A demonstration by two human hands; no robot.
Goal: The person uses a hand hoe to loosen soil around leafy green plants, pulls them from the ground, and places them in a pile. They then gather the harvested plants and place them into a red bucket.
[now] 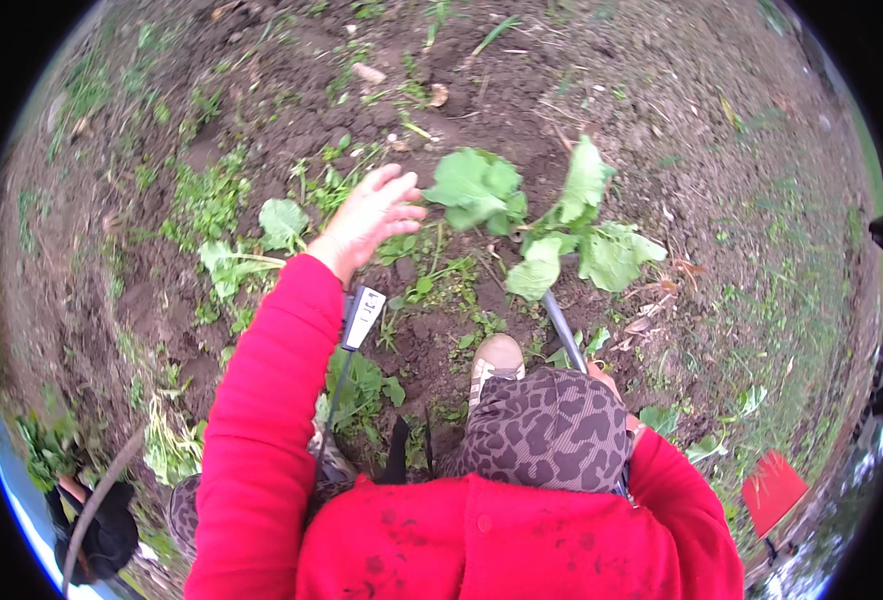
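Risk of snapped leaves: left hand [367,215] spread and empty just left of plant [542,225], right hand [607,380] below it, grip hidden, tool shaft [564,330] aimed at stem.

Your left hand [370,213] hangs with fingers spread over weedy soil; bare dark earth [482,90] lies open ahead of it, toward the top of the view. Just right of the fingertips, the large-leaved plant [537,215] blocks a sideways pass. A smaller leafy plant [282,222] sits close on the left, with low weeds [207,195] beyond. Below, the raised knee [550,428] and shoe [495,358] crowd the middle. The tool handle [565,332] slants from the knee to the big plant's base. Right hand mostly hidden behind the knee.
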